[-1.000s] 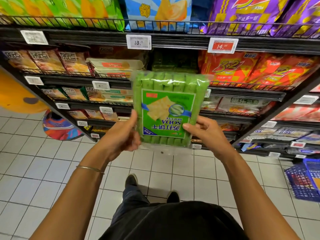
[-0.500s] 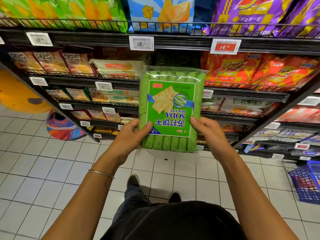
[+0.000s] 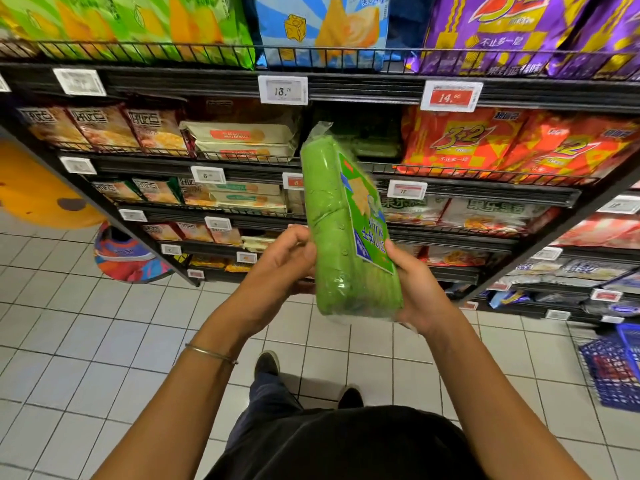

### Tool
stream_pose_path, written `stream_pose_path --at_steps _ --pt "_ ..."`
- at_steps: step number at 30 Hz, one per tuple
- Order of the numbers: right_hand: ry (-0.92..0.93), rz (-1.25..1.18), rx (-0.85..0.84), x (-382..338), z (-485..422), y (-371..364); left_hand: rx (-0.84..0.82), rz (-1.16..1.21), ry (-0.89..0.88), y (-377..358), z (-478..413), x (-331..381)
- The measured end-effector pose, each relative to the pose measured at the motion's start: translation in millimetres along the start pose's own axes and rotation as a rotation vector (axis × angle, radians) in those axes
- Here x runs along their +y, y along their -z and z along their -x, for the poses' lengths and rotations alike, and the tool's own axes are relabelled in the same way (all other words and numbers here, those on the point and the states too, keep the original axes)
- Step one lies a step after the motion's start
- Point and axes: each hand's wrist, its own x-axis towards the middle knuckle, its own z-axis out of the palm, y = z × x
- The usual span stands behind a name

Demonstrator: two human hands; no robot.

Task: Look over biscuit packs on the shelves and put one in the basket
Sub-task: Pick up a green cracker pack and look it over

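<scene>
Green soda biscuit pack (image 3: 341,237) stood edge-on between your fingers: your right hand (image 3: 419,292) gripped its lower end, your left hand (image 3: 277,268) curled on its side. A firm two-handed hold suited this check, I judge.

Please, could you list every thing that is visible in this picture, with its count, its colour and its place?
green biscuit pack: one, green, held in front of the shelves
basket: one, blue, on the floor, far right
shelves: several tiers, black, upper half
price tags: many, white, some red, on the shelf edges
purple packs: at least two, purple, top shelf, right
blue pack: one, blue and white, top shelf, middle
red packs: at least two, red-orange, second shelf, right
cream packs: two, cream, stacked, second shelf, middle
floor tiles: many, white, below
shoes: two, dark, on the tiles
bracelet: one, metallic, left wrist
left grip: one, fingers curled on the pack's left side
right grip: one, holds the pack's lower right
</scene>
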Motion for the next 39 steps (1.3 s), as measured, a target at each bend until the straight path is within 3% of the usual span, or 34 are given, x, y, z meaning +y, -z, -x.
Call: stream_pose_path --at_steps 5,8,11,15,18,22,25,27,30,32,35,39 --pt "0.027 -0.007 0.043 6.7 -3.6 -1.8 -0.032 0.025 0.009 -6.3 -2.8 2.7" --pt "-0.003 0.023 0.031 2.8 -1.9 5.1 -0.003 0.16 0.034 0.8 -3.2 5.9" --pt "-0.006 0.214 0.024 -11.8 0.6 8.7 0.05 0.289 0.091 13.0 -6.0 11.4" --pt "0.064 0.487 -0.023 -29.8 -1.1 6.4 0.269 0.339 0.075 15.5 -16.3 8.5" --pt "0.055 0.453 -0.059 -39.9 -0.9 10.0 0.371 0.49 0.079 17.0 -19.1 0.1" --pt "0.137 0.138 -0.033 -40.2 -0.7 20.8 0.252 0.856 0.075 15.3 -19.8 -4.6" --pt "0.244 0.425 0.002 -18.8 -2.2 12.9 0.218 0.992 0.011 8.4 -26.3 -4.2" --pt "0.219 0.475 -0.169 -5.0 0.7 3.3 0.215 1.023 0.003 3.9 -30.8 -4.7" --pt "0.128 0.29 -0.417 3.0 5.7 -5.3 0.205 1.023 0.023 -0.1 -35.5 -8.3" --pt "0.099 0.18 -0.34 2.6 6.3 -9.9 0.203 1.0 0.051 -3.7 -36.6 -10.9" --pt "0.161 0.214 -0.114 -1.1 2.0 -15.4 0.217 0.912 0.089 -6.6 -35.3 -12.8" --pt "0.195 0.111 -0.12 -13.1 5.4 -0.9 0.071 0.847 0.04 11.1 -26.8 -9.0"
